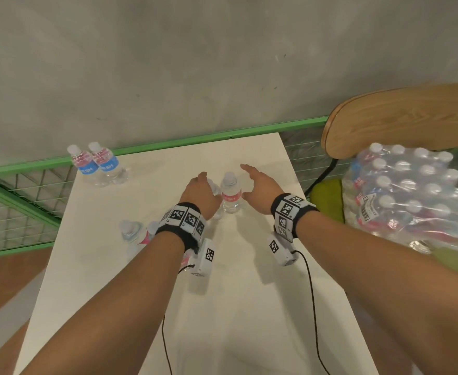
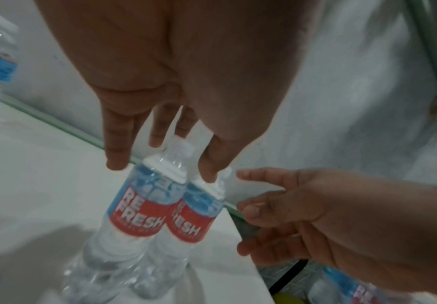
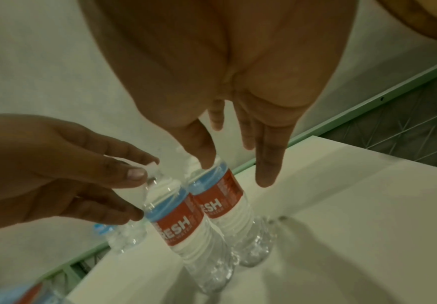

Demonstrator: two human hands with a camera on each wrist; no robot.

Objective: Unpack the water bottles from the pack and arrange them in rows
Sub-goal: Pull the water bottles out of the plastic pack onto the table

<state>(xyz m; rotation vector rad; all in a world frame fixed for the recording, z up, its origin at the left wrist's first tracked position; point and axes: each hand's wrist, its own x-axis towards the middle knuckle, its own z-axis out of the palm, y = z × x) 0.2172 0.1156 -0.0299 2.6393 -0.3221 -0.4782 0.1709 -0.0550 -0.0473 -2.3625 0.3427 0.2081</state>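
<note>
Two clear water bottles with red and blue labels stand side by side mid-table. My left hand (image 1: 203, 185) hovers close round the top of the left bottle (image 2: 137, 211), fingers nearly straight and thumb by its cap, without gripping it. My right hand (image 1: 246, 182) is spread beside the right bottle (image 1: 231, 194) and holds nothing; its thumb hangs just over that bottle (image 3: 222, 199). The shrink-wrapped pack (image 1: 406, 190) of several bottles lies on the chair at the right.
Two bottles (image 1: 95, 165) stand at the far left corner of the white table (image 1: 222, 307). Two more (image 1: 131, 234) stand under my left forearm. A green rail (image 1: 195, 142) and wire mesh border the table; the wooden chair back (image 1: 401, 117) rises behind the pack.
</note>
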